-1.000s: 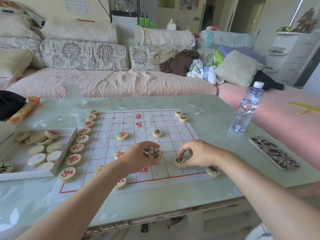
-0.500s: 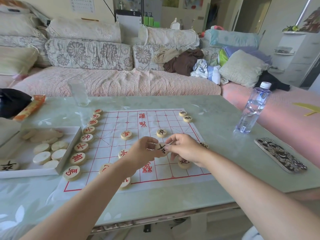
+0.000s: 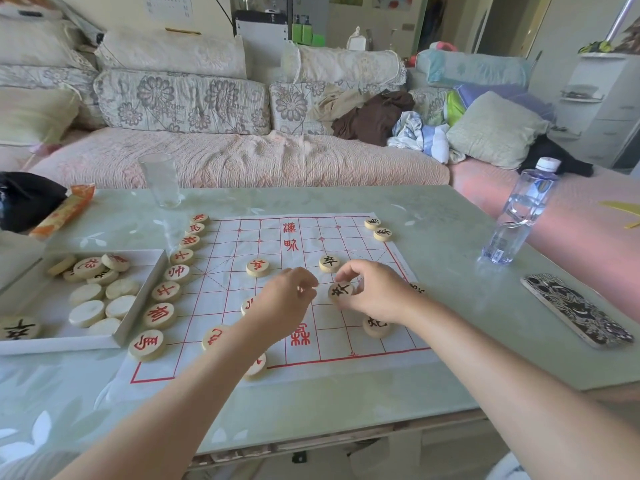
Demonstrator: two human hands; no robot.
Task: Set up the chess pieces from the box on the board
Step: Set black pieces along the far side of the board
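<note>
Over the paper board (image 3: 242, 249) on the table, the right hand (image 3: 377, 296) pinches a black-marked piece (image 3: 341, 292) between thumb and fingertips, tilted, just beside another black piece (image 3: 329, 263) lying flat. The left hand (image 3: 284, 303) hovers close by, fingers curled to the thumb with nothing visible in them. The box (image 3: 136, 304) at the left holds more pieces.
</note>
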